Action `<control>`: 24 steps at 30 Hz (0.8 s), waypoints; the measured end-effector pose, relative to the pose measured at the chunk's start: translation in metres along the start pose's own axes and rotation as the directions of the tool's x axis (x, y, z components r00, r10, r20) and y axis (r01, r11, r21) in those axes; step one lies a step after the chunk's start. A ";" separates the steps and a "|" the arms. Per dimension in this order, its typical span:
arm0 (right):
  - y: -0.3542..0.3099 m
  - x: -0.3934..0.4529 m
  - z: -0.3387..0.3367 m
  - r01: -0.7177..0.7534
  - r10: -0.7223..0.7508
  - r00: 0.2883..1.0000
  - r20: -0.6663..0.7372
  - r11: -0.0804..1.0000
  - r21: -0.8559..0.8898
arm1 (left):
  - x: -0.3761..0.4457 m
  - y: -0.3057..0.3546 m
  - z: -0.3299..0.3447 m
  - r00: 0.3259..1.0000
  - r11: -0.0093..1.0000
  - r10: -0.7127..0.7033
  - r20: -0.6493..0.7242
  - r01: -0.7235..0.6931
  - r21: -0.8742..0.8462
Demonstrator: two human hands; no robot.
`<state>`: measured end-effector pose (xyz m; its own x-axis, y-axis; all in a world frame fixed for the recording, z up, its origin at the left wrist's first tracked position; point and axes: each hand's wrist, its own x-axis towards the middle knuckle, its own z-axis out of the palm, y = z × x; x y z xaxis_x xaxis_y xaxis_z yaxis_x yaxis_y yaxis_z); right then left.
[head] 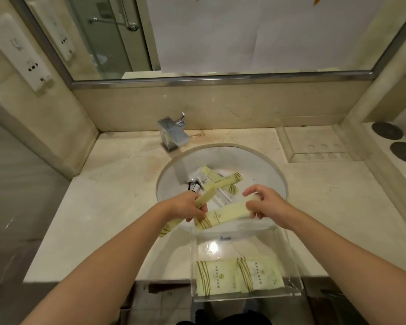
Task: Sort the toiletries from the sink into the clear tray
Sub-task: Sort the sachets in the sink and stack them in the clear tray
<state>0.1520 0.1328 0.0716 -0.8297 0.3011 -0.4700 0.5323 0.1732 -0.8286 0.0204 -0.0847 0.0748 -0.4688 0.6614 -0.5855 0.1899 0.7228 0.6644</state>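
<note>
Chrome faucet [172, 133], wall mirror [220, 34], socket panel [19, 51].

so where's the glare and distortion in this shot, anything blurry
Head view: a bright glare spot on the clear tray floor hides part of it; wide-angle bending curves the mirror frame and counter edges; the packet in both hands is slightly soft, and items in the sink are too small to read.

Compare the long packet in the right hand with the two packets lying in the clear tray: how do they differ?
The long packet is a narrow strip; the two packets in the tray are wider, squarish pouches. The long packet is held in the air by the right hand, slanting over the sink; the two packets lie flat, side by side, on the floor of the clear tray. All are pale yellow with brown stripes at one end.
</note>
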 end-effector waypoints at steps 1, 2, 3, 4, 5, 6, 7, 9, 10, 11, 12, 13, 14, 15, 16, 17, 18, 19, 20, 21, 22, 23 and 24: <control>0.005 -0.005 0.000 -0.026 0.030 0.997 0.072 0.998 -0.055 | -0.001 -0.002 0.005 0.999 0.997 -0.007 0.051 0.003 0.072; 0.011 -0.009 0.000 -0.050 0.061 0.989 0.133 0.995 -0.089 | -0.001 -0.004 0.011 0.995 0.989 -0.018 0.103 0.003 0.147; 0.016 -0.012 0.000 -0.068 0.087 0.981 0.175 0.991 -0.115 | -0.001 -0.004 0.016 0.988 0.975 -0.031 0.149 -0.003 0.222; 0.021 -0.015 0.001 -0.078 0.105 0.974 0.200 0.987 -0.137 | -0.001 -0.005 0.022 0.982 0.957 -0.047 0.185 -0.009 0.291; 0.026 -0.017 0.002 -0.081 0.115 0.970 0.214 0.984 -0.159 | -0.001 -0.005 0.026 0.977 0.939 -0.061 0.205 -0.013 0.344; 0.030 -0.018 0.004 -0.078 0.119 0.967 0.223 0.980 -0.182 | -0.001 -0.005 0.030 0.976 0.925 -0.074 0.206 -0.010 0.380; 0.035 -0.020 0.006 -0.075 0.123 0.966 0.230 0.976 -0.206 | -0.001 -0.004 0.033 0.978 0.918 -0.080 0.194 -0.003 0.397; 0.041 -0.022 0.009 -0.081 0.143 0.960 0.241 0.965 -0.251 | -0.001 -0.003 0.037 0.986 0.922 -0.076 0.149 0.013 0.387; 0.044 -0.023 0.011 -0.095 0.161 0.957 0.242 0.960 -0.262 | 0.000 -0.002 0.037 0.990 0.928 -0.070 0.126 0.018 0.373; 0.046 -0.024 0.014 -0.110 0.175 0.956 0.234 0.957 -0.268 | 0.000 -0.002 0.037 0.992 0.933 -0.065 0.108 0.022 0.359; 0.048 -0.024 0.017 -0.115 0.181 0.959 0.217 0.952 -0.284 | 0.000 -0.002 0.037 0.993 0.937 -0.063 0.095 0.026 0.349; 0.051 -0.024 0.018 -0.086 0.162 0.967 0.196 0.934 -0.348 | 0.000 -0.003 0.036 0.994 0.939 -0.063 0.087 0.029 0.343; 0.052 -0.025 0.019 -0.025 0.121 0.975 0.185 0.892 -0.452 | 0.000 -0.003 0.035 0.994 0.939 -0.065 0.084 0.033 0.342; 0.054 -0.026 0.020 0.035 0.084 0.979 0.188 0.832 -0.554 | 0.000 -0.003 0.035 0.994 0.939 -0.068 0.084 0.036 0.341; 0.056 -0.027 0.022 0.089 0.048 0.980 0.195 0.767 -0.635 | 0.000 -0.003 0.035 0.994 0.941 -0.070 0.084 0.038 0.337; 0.057 -0.029 0.024 0.131 0.018 0.979 0.201 0.700 -0.702 | 0.000 -0.003 0.035 0.994 0.942 -0.069 0.086 0.037 0.332; 0.058 -0.031 0.026 0.165 -0.018 0.980 0.197 0.627 -0.762 | 0.000 -0.003 0.034 0.994 0.945 -0.068 0.091 0.035 0.327; 0.058 -0.032 0.027 0.187 -0.054 0.980 0.189 0.551 -0.813 | 0.000 -0.002 0.035 0.993 0.947 -0.066 0.098 0.031 0.319; 0.059 -0.032 0.029 0.199 -0.089 0.980 0.179 0.485 -0.851 | 0.000 -0.001 0.035 0.992 0.950 -0.063 0.105 0.027 0.311; 0.059 -0.031 0.030 0.201 -0.124 0.979 0.162 0.452 -0.869 | 0.001 0.000 0.035 0.992 0.951 -0.062 0.110 0.025 0.307; 0.057 -0.029 0.032 0.198 -0.161 0.977 0.138 0.458 -0.867 | 0.001 0.002 0.035 0.991 0.949 -0.063 0.118 0.023 0.314; 0.053 -0.029 0.033 0.182 -0.186 0.978 0.096 0.528 -0.830 | 0.001 0.005 0.034 0.989 0.945 -0.065 0.132 0.019 0.326; 0.048 -0.027 0.034 0.158 -0.187 0.981 0.044 0.656 -0.738 | 0.001 0.009 0.034 0.986 0.944 -0.065 0.154 0.011 0.329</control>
<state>0.1943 0.1007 0.0339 -0.9211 0.2223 -0.3196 0.3424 0.8533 -0.3934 0.0509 -0.0712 0.0642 -0.3420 0.6358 -0.6919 0.4575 0.7559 0.4684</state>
